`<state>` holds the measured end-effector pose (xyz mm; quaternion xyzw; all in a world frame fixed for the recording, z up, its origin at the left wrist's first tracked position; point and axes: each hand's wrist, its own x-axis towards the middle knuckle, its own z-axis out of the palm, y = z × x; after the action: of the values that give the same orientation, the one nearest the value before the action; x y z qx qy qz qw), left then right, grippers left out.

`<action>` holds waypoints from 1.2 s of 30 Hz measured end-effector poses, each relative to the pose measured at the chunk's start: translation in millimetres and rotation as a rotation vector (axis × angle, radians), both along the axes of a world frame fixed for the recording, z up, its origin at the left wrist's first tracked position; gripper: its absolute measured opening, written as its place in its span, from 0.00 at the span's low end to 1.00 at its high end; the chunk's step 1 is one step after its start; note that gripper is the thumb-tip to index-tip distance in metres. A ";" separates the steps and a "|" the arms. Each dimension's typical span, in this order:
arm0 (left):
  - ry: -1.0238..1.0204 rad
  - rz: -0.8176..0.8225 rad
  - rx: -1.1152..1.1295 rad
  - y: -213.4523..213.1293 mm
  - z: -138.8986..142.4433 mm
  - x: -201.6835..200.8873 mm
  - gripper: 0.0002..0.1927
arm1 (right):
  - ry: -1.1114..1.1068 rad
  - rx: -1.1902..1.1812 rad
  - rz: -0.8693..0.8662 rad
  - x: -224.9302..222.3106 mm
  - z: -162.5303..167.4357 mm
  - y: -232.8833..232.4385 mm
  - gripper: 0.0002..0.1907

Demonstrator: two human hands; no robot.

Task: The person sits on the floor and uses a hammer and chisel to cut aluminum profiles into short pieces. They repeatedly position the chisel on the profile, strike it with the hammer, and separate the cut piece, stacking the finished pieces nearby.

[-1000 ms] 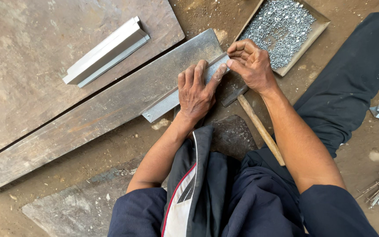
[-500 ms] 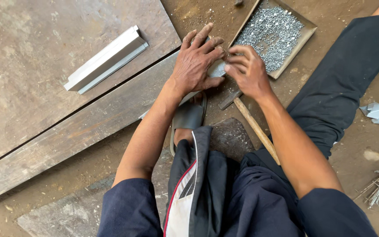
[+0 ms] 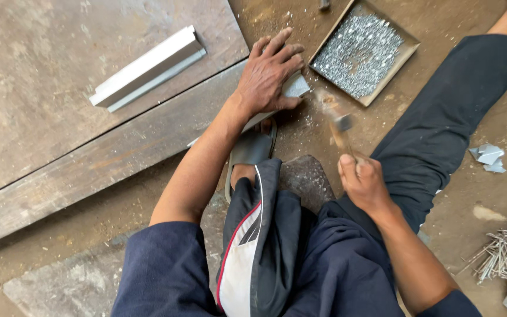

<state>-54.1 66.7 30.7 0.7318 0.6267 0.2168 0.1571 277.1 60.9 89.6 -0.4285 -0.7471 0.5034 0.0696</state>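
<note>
My left hand lies flat, fingers spread, pressing a grey metal angle strip against the wooden plank; most of the strip is hidden under the hand and forearm. My right hand is shut on the wooden handle of a hammer, whose blurred head hangs just right of the strip's end. A shallow tray of small silvery nails sits just beyond the hammer.
A second metal angle piece rests on the large board at upper left. A flat stone and my sandalled foot lie near my knees. Loose nails and metal scraps litter the dirt floor at right.
My right hand left the strip, took the hammer by its handle and lifted it. My left hand slid along the strip toward its far end and flattened on it.
</note>
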 end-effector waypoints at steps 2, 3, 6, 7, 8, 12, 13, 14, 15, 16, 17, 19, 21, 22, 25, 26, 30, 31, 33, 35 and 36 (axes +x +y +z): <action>0.001 -0.002 0.013 -0.5 0.1 0.3 0.37 | 0.026 0.271 0.035 -16.3 8.9 -0.9 0.15; 0.000 0.001 0.010 -0.4 -0.2 0.2 0.36 | 0.040 0.251 0.022 -23.0 13.5 -0.3 0.16; 0.003 -0.008 0.016 -0.9 -3.2 -0.7 0.37 | 0.006 0.198 -0.008 -39.9 25.2 0.7 0.13; 0.018 -0.008 0.045 -0.7 -4.5 -1.6 0.37 | -0.005 0.206 -0.010 -44.3 28.7 2.2 0.11; 0.015 -0.002 0.044 -0.4 -5.8 -2.0 0.37 | -0.017 0.237 0.040 -47.8 32.4 2.9 0.12; -0.005 -0.009 0.019 -1.7 -9.1 -3.2 0.38 | 0.095 0.399 0.123 -55.4 44.1 1.1 0.12; -0.019 -0.008 0.002 -2.3 -9.1 -3.3 0.38 | 0.159 0.444 0.126 -56.3 45.6 -0.4 0.12; -0.020 -0.007 0.009 -2.7 -8.9 -3.4 0.39 | 0.200 0.507 0.131 -57.3 45.8 -0.6 0.12; -0.021 -0.005 0.013 -3.3 -8.4 -3.5 0.39 | 0.241 0.568 0.135 -57.9 45.7 -1.6 0.12; -0.016 -0.002 0.026 -2.6 -7.7 -3.9 0.39 | 0.290 0.637 0.139 -58.9 44.4 -0.3 0.12; -0.009 0.006 0.022 -3.1 -6.7 -4.0 0.39 | 0.166 0.529 0.153 -59.7 42.9 0.6 0.13; 0.018 0.003 0.039 -0.8 -4.9 -4.4 0.39 | -0.073 0.336 0.156 -60.6 39.3 5.3 0.18; 0.033 -0.012 0.066 0.9 -3.5 -4.6 0.39 | -0.019 0.186 0.070 -58.0 37.9 8.6 0.20; 0.020 -0.021 0.054 -0.2 -3.3 -3.9 0.39 | -0.012 0.085 0.028 -54.7 38.4 8.0 0.21; 0.020 0.004 0.045 -1.7 -4.7 -3.0 0.38 | 0.050 0.046 -0.005 -40.2 42.0 4.7 0.16; 0.014 0.008 0.038 -2.5 -5.8 -3.0 0.37 | 0.076 0.037 -0.018 -34.9 43.0 3.2 0.15; 0.032 -0.013 0.061 -2.2 -10.6 -3.9 0.38 | 0.263 0.364 0.031 -26.2 38.6 -3.8 0.13; 0.025 -0.011 0.053 -2.0 -11.2 -4.0 0.39 | 0.307 0.510 0.086 -29.4 36.1 -4.7 0.13; 0.031 -0.007 0.037 -1.4 -11.1 -3.9 0.40 | 0.430 0.580 0.108 -44.3 28.9 -4.1 0.12; 0.036 -0.004 0.005 -2.2 -9.3 -3.1 0.41 | 0.342 0.506 0.120 -59.7 27.3 -2.3 0.12; 0.051 -0.004 0.004 -2.3 -8.1 -3.2 0.41 | 0.204 0.423 0.119 -64.5 29.2 1.6 0.12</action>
<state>-57.3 64.4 22.5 0.7388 0.6284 0.1992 0.1400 212.5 62.5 118.8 -0.3067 -0.8489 0.3797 0.2030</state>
